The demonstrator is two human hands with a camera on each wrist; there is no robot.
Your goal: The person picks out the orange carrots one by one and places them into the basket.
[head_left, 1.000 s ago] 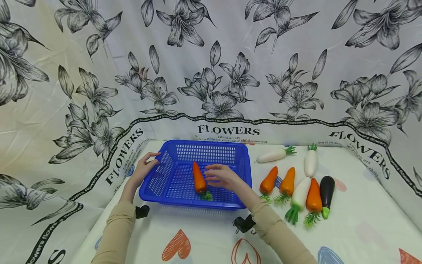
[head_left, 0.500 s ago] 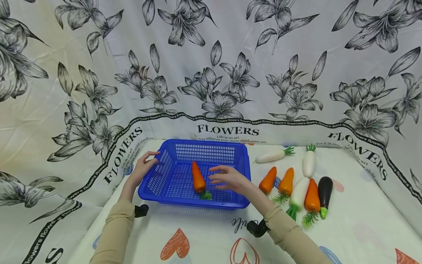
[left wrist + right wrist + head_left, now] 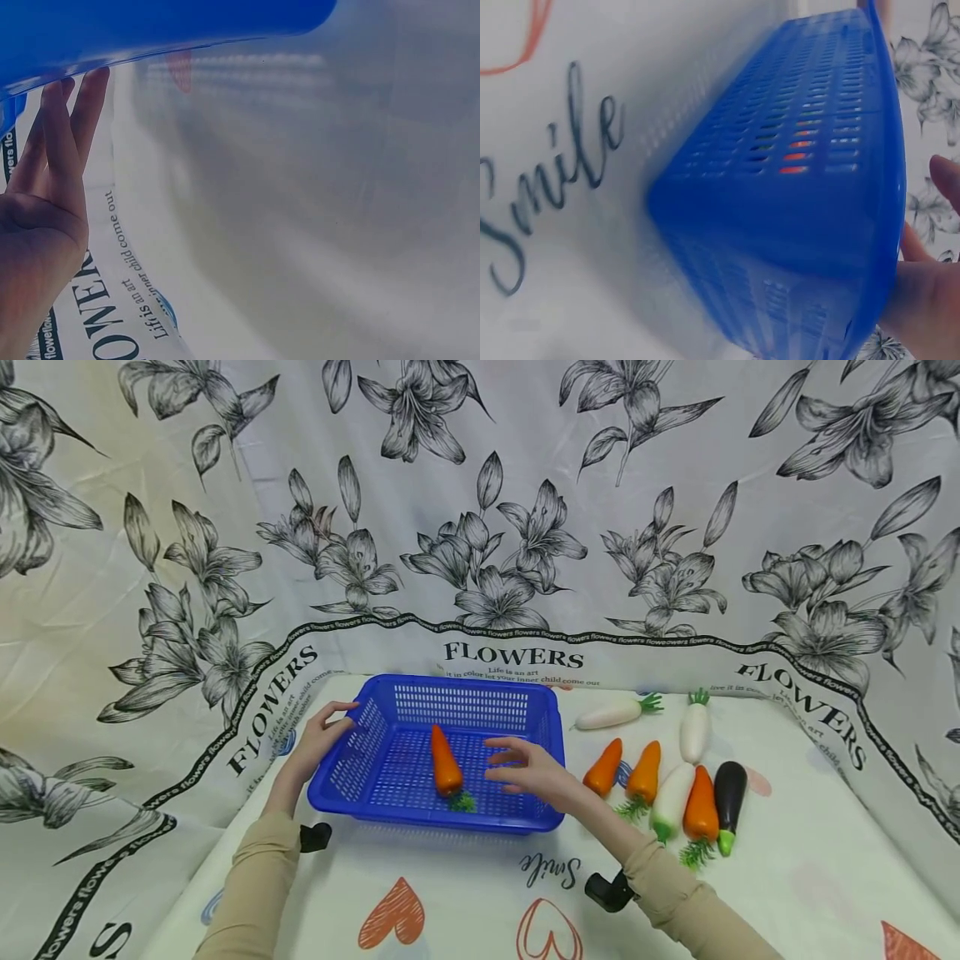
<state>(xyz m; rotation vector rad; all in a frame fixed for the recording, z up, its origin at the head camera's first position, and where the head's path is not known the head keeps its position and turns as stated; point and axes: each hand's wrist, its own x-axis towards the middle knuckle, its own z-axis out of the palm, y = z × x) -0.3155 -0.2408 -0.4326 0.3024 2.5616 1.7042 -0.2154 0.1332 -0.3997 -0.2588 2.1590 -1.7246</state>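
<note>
A blue perforated plastic basket (image 3: 435, 821) stands on the table with one orange carrot (image 3: 447, 770) lying in it, green top toward the front. My left hand (image 3: 318, 739) touches the basket's left rim; in the left wrist view, the extended fingers (image 3: 90, 112) meet the rim's edge. My right hand (image 3: 531, 770) hovers over the basket's right part, to the right of the carrot. Its fingers are spread and loosely bent, with nothing between them. In the right wrist view, the basket's wall hides part of this hand, and orange shows through the holes.
Right of the basket lie more carrots (image 3: 604, 768), (image 3: 643, 770), (image 3: 701, 802), white radishes (image 3: 609, 715), (image 3: 695, 732), (image 3: 675, 793) and a dark eggplant (image 3: 729, 797). A flower-printed curtain (image 3: 495, 527) hangs behind the table. The heart-printed tablecloth (image 3: 465, 893) extends in front.
My right hand has drawn back to the right, away from the carrot, which stays in the basket. The left hand remains at the rim. The head view has shifted slightly.
</note>
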